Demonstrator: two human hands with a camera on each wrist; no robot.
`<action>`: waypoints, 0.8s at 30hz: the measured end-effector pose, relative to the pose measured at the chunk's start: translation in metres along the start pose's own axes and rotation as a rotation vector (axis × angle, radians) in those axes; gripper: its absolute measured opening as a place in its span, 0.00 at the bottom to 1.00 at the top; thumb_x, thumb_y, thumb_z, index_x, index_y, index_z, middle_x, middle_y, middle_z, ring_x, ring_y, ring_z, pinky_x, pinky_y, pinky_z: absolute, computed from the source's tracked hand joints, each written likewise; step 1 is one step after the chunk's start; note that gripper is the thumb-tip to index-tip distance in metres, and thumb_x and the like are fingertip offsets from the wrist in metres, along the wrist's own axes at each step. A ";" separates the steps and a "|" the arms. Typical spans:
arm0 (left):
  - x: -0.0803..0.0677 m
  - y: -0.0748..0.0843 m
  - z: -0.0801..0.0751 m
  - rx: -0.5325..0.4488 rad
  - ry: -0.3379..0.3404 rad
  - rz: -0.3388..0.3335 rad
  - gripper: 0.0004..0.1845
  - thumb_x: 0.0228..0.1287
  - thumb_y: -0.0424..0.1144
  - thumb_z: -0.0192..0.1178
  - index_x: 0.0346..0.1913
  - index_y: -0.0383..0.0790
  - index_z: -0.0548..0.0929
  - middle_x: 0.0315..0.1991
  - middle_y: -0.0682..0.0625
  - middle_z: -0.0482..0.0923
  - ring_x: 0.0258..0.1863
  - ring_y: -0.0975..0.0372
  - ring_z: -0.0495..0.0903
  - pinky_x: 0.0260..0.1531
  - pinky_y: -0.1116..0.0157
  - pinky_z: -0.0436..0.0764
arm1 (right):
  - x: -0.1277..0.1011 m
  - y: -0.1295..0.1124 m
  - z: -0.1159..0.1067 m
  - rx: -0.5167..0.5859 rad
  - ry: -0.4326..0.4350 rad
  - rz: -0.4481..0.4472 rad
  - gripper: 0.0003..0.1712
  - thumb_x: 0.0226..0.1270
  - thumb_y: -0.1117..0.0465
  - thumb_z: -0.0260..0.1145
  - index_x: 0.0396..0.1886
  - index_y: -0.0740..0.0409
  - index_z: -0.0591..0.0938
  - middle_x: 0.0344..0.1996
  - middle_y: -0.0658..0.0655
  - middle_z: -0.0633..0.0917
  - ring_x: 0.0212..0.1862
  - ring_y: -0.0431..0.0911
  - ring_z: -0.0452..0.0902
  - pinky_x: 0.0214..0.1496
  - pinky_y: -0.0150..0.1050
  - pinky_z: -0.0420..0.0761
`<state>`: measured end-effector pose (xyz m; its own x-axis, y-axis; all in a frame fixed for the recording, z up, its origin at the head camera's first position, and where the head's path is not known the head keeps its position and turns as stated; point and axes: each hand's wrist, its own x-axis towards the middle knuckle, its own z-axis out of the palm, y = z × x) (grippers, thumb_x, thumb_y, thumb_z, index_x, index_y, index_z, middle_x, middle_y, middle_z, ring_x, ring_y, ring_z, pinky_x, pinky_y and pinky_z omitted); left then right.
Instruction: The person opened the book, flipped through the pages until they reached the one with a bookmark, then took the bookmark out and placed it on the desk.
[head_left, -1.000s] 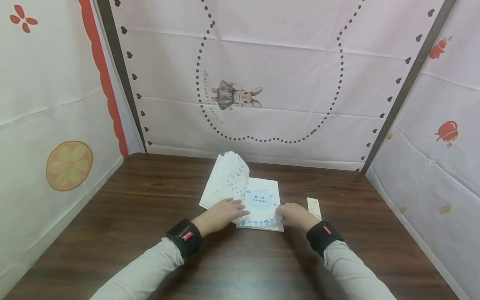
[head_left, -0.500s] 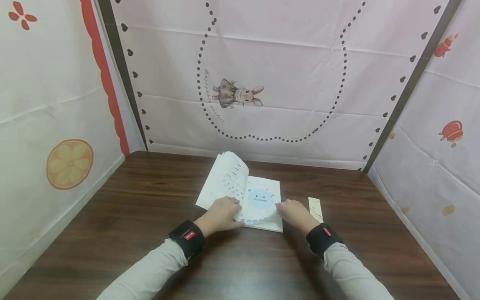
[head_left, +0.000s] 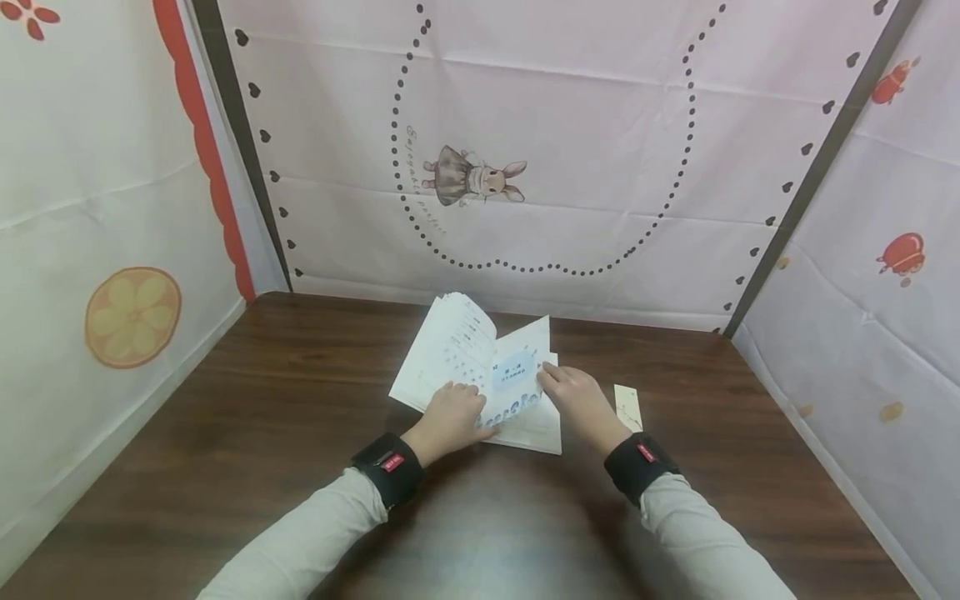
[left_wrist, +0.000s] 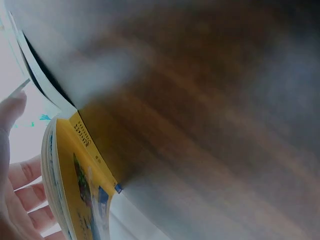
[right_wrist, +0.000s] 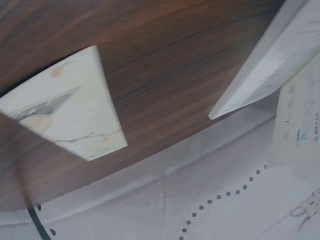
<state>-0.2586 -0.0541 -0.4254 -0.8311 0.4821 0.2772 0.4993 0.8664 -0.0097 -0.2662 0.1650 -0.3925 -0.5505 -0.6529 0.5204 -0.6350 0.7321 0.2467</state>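
An open white booklet (head_left: 450,350) lies at the middle of the dark wooden table (head_left: 225,433). My left hand (head_left: 453,410) rests on its left pages and presses them down. In the left wrist view its fingers (left_wrist: 22,172) lie along the page stack, whose yellow cover (left_wrist: 80,190) is raised a little off the wood. My right hand (head_left: 573,398) pinches the edge of a page with a blue circle (head_left: 516,371) and holds it lifted, tilted toward the left. The right wrist view shows only the booklet's edge (right_wrist: 270,65), not the hand.
A narrow pale bookmark (head_left: 627,407) lies flat on the table just right of my right hand, and it also appears as the bookmark (right_wrist: 75,105) in the right wrist view. Printed fabric walls (head_left: 525,150) close in the table at the back and on both sides.
My right hand has lifted the blue-circle page from flat and swung it up toward the left. The left hand has stayed on the left pages.
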 end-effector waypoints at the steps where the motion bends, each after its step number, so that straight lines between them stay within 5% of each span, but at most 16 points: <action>1: 0.001 0.001 0.000 0.004 0.005 -0.001 0.21 0.54 0.54 0.65 0.37 0.37 0.84 0.28 0.49 0.82 0.28 0.60 0.77 0.31 0.65 0.72 | 0.001 0.000 0.000 0.003 0.016 0.012 0.22 0.45 0.72 0.74 0.44 0.63 0.82 0.45 0.61 0.86 0.45 0.50 0.84 0.49 0.42 0.81; 6: 0.004 0.002 -0.003 -0.090 0.000 -0.049 0.09 0.54 0.39 0.61 0.30 0.35 0.82 0.23 0.49 0.79 0.23 0.60 0.75 0.37 0.60 0.75 | 0.005 -0.001 0.001 0.108 0.013 0.163 0.21 0.56 0.68 0.69 0.51 0.65 0.79 0.48 0.63 0.84 0.48 0.53 0.83 0.49 0.43 0.81; 11: 0.008 -0.001 -0.017 -0.402 -0.038 -0.248 0.09 0.60 0.35 0.55 0.25 0.34 0.79 0.14 0.51 0.70 0.13 0.63 0.67 0.17 0.70 0.65 | 0.001 0.003 0.006 0.276 -0.285 0.327 0.23 0.60 0.62 0.67 0.55 0.66 0.77 0.50 0.64 0.83 0.52 0.55 0.81 0.53 0.47 0.79; 16: 0.010 -0.005 -0.026 -0.545 0.005 -0.356 0.16 0.66 0.39 0.54 0.22 0.33 0.77 0.13 0.52 0.66 0.12 0.64 0.65 0.12 0.73 0.60 | -0.008 0.005 0.011 0.398 -0.567 0.330 0.15 0.59 0.61 0.68 0.45 0.63 0.80 0.34 0.58 0.85 0.36 0.48 0.81 0.42 0.40 0.80; 19: 0.008 -0.008 -0.026 -0.584 0.052 -0.398 0.15 0.65 0.39 0.55 0.23 0.33 0.78 0.13 0.51 0.67 0.12 0.64 0.65 0.13 0.72 0.60 | -0.012 0.004 0.013 0.437 -0.620 0.344 0.16 0.56 0.56 0.70 0.40 0.62 0.80 0.22 0.52 0.79 0.26 0.43 0.71 0.31 0.37 0.73; 24: 0.005 -0.013 -0.025 -0.632 0.183 -0.445 0.08 0.59 0.34 0.59 0.32 0.29 0.80 0.21 0.44 0.79 0.15 0.63 0.70 0.13 0.72 0.63 | -0.012 0.004 0.013 0.413 -0.633 0.328 0.23 0.47 0.52 0.76 0.39 0.61 0.81 0.21 0.50 0.79 0.25 0.42 0.70 0.30 0.35 0.72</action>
<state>-0.2626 -0.0660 -0.4004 -0.9593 0.0310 0.2808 0.2193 0.7080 0.6712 -0.2695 0.1730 -0.4084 -0.8655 -0.4951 -0.0766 -0.4692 0.8546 -0.2226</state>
